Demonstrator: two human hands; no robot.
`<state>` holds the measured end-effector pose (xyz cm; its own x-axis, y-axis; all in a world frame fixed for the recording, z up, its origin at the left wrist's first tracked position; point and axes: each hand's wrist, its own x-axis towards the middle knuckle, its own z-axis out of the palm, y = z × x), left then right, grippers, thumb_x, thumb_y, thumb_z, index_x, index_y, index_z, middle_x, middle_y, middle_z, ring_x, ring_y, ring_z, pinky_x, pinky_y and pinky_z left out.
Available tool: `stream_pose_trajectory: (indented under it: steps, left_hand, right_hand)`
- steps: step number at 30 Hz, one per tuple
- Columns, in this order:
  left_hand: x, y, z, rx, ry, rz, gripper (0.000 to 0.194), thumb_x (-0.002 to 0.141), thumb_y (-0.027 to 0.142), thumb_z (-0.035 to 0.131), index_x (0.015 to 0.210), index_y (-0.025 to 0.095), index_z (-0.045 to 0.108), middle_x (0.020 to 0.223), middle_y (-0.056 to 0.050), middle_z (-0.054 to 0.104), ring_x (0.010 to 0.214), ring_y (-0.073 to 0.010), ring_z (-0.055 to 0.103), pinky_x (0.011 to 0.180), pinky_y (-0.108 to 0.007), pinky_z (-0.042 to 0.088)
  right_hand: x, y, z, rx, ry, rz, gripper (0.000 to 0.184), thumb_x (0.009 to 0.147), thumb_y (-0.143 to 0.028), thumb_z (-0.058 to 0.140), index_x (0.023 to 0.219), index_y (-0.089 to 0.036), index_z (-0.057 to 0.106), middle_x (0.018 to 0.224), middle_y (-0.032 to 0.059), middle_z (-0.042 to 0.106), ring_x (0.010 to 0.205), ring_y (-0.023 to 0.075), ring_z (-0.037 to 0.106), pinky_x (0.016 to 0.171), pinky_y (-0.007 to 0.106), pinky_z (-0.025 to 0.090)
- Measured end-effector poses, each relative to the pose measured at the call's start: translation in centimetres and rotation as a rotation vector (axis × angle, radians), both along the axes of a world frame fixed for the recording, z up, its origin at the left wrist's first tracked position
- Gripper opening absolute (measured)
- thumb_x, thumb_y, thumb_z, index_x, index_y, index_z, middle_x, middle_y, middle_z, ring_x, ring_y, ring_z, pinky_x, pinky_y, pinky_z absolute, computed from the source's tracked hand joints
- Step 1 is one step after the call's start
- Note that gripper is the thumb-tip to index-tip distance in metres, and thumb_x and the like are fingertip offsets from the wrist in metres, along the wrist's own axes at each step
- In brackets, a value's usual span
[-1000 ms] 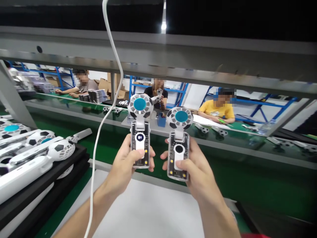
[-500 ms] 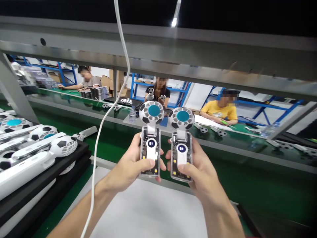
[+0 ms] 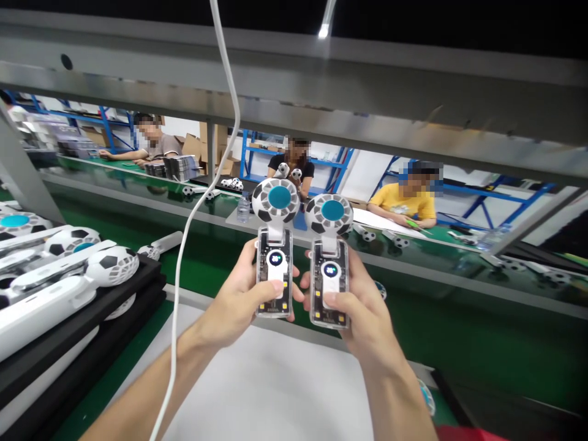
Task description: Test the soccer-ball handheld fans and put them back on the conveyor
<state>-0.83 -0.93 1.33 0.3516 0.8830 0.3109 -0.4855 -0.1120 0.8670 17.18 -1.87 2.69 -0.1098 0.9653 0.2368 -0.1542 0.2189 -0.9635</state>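
Two handheld fans with round football-patterned heads and teal centres are held upright side by side, a small gap between them. My left hand (image 3: 243,294) is closed round the left handheld fan (image 3: 275,245), its thumb on the white strip below the lit round display. My right hand (image 3: 362,306) grips the right handheld fan (image 3: 329,263) the same way, thumb on its white strip. Both bodies are clear-fronted, showing dark circuitry and yellow squares. Each display is lit with digits too small to read surely. Fingers wrap behind the bodies, partly hidden.
At left, several white football-headed fans (image 3: 113,264) lie on stacked black trays (image 3: 138,288). A white cable (image 3: 184,239) hangs in front. White paper (image 3: 271,392) covers the bench below. Across the way, people sit at a green bench. A grey beam (image 3: 294,86) runs overhead.
The figures on both displays have changed. Both hands and fans appear slightly further left and higher in view, as the camera view has shifted too. Both grips stay the same.
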Motion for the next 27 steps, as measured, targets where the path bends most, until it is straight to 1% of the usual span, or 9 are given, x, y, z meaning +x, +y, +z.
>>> stream_pose_trajectory:
  steps: [4,14,17,19,21,24,25,26,27]
  left_hand:
    - [-0.3,0.3,-0.1,-0.009,-0.007,0.005,0.036,0.087,0.019,0.063,0.116,0.025,0.041,0.106,-0.004,0.063,0.086,-0.0226,0.071,0.063,-0.033,0.059]
    - [-0.3,0.3,0.0,0.006,-0.03,-0.014,0.039,0.087,0.02,0.064,0.117,0.025,0.04,0.108,-0.005,0.064,0.088,-0.0237,0.071,0.063,-0.033,0.06]
    - [-0.3,0.2,0.0,0.021,-0.024,-0.003,0.043,0.086,0.022,0.066,0.119,0.027,0.039,0.108,-0.004,0.063,0.091,-0.0242,0.071,0.063,-0.034,0.06]
    - [-0.2,0.2,-0.1,0.054,0.011,0.034,0.045,0.086,0.027,0.068,0.12,0.027,0.038,0.107,-0.003,0.064,0.089,-0.0232,0.071,0.064,-0.033,0.06]
    - [0.0,0.3,-0.3,0.088,0.08,0.172,0.045,0.084,0.031,0.071,0.117,0.026,0.04,0.098,-0.001,0.065,0.078,-0.0196,0.071,0.061,-0.029,0.058]
    - [0.3,0.7,-0.9,0.099,0.193,0.593,0.043,0.073,0.031,0.08,0.104,0.021,0.051,0.079,0.001,0.065,0.064,-0.015,0.065,0.057,-0.025,0.054]
    - [0.3,0.9,-1.2,0.091,0.203,0.721,0.044,0.065,0.028,0.084,0.098,0.02,0.055,0.077,0.001,0.065,0.065,-0.0153,0.065,0.059,-0.025,0.055]
    - [0.3,1.2,-1.3,0.073,0.194,0.808,0.046,0.058,0.024,0.087,0.093,0.02,0.057,0.078,0.001,0.066,0.07,-0.0163,0.065,0.063,-0.026,0.056]
    - [0.3,1.4,-1.4,0.048,0.174,0.848,0.045,0.053,0.021,0.087,0.088,0.02,0.059,0.078,0.001,0.066,0.073,-0.0174,0.066,0.067,-0.027,0.057]
  right_hand:
    - [-0.2,0.4,-0.4,0.014,0.038,0.029,0.083,0.073,-0.023,0.065,0.148,-0.029,0.03,0.088,0.001,0.069,0.068,0.0195,0.064,0.062,0.032,0.053]
    - [-0.5,0.2,-0.5,0.063,0.1,0.012,0.085,0.075,-0.022,0.067,0.15,-0.028,0.028,0.092,0.0016,0.068,0.08,0.0202,0.065,0.064,0.03,0.055]
    - [-0.6,0.2,-0.6,0.116,0.098,-0.031,0.083,0.076,-0.024,0.07,0.148,-0.029,0.03,0.091,0.0006,0.068,0.078,0.0192,0.065,0.063,0.029,0.055]
    - [-0.7,0.3,-0.8,0.15,0.098,-0.111,0.071,0.076,-0.028,0.074,0.139,-0.026,0.041,0.088,0.0006,0.068,0.069,0.017,0.064,0.059,0.028,0.054]
    - [-0.8,0.8,-1.2,0.126,0.162,-0.135,0.056,0.074,-0.033,0.078,0.122,-0.022,0.053,0.082,-0.0002,0.067,0.06,0.0144,0.062,0.053,0.025,0.05]
    - [-0.9,1.6,-1.7,-0.006,0.301,-0.002,0.044,0.069,-0.044,0.077,0.101,-0.019,0.06,0.064,-0.0031,0.061,0.047,0.0139,0.056,0.044,0.025,0.044]
    - [-0.9,1.8,-1.7,-0.013,0.296,-0.055,0.042,0.067,-0.044,0.078,0.096,-0.018,0.062,0.06,-0.0031,0.06,0.047,0.0146,0.056,0.044,0.026,0.044]
    - [-0.8,1.9,-1.6,0.015,0.273,-0.195,0.041,0.063,-0.042,0.081,0.09,-0.017,0.064,0.06,-0.0021,0.061,0.05,0.0157,0.057,0.047,0.028,0.047]
    - [-0.7,1.8,-1.3,0.049,0.243,-0.357,0.04,0.057,-0.036,0.086,0.084,-0.016,0.064,0.063,-0.0007,0.063,0.054,0.0166,0.06,0.051,0.029,0.049]
